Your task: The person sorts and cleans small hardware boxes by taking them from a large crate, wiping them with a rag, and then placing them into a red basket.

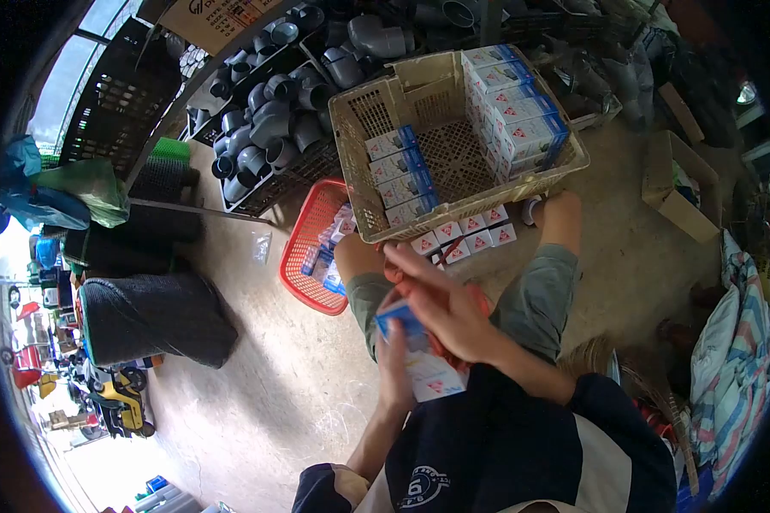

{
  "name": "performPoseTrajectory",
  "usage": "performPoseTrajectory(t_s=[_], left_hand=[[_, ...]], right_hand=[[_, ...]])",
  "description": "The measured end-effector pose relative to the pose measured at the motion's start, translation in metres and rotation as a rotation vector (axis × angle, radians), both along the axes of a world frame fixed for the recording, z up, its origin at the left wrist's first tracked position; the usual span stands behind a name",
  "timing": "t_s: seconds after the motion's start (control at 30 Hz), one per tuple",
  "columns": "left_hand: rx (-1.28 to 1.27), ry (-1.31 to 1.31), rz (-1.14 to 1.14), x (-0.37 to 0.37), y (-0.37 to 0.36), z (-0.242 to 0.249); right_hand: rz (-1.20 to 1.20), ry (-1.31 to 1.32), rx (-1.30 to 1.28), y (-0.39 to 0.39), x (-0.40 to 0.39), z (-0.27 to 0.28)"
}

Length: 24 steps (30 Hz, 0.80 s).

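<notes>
In front of my chest, my left hand (393, 363) is wrapped round the side of a blue and white box (434, 374). My right hand (443, 308) lies over the upper part of that box, its fingers stretched toward the upper left; something orange-red shows beneath it, too hidden to name. Beyond my knees stands a beige plastic crate (479, 205), with a short row of similar boxes (402, 175) at its left and taller stacks (522, 115) at its right. Several white boxes (479, 242) sit on the floor against its near side.
A red basket (293, 265) with small blue and white boxes stands left of the crate. Behind are black crates of grey pipe fittings (274, 124). A dark mesh roll (154, 321) lies at the left, an open cardboard box (680, 184) at the right.
</notes>
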State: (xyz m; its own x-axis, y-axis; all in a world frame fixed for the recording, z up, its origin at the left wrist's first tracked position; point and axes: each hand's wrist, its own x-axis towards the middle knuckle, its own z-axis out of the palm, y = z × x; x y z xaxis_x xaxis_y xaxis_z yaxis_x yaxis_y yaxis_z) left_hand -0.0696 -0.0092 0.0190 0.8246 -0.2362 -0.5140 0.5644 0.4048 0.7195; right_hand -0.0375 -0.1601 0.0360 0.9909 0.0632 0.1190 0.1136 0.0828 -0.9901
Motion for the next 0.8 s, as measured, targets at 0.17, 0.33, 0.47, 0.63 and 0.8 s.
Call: performPoseTrajectory(t_s=[0.17,0.33,0.47,0.63,0.8], left_hand=[[-0.170,0.112,0.165,0.032,0.003,0.005],[-0.104,0.129,0.141,0.017,-0.008,0.006],[-0.310,0.080,0.186,0.035,0.001,0.008],[-0.453,0.078,0.151,0.053,0.022,-0.028],[-0.364,0.038,0.255,0.054,0.009,-0.031]], right_hand=[[0.183,-0.135,-0.327,0.002,-0.027,-0.002],[0.065,-0.123,-0.081,-0.005,0.011,-0.014],[0.097,-0.223,-0.283,0.006,-0.009,-0.006],[0.253,-0.187,-0.204,-0.010,-0.025,0.006],[0.257,-0.004,0.136,-0.030,-0.037,-0.005]])
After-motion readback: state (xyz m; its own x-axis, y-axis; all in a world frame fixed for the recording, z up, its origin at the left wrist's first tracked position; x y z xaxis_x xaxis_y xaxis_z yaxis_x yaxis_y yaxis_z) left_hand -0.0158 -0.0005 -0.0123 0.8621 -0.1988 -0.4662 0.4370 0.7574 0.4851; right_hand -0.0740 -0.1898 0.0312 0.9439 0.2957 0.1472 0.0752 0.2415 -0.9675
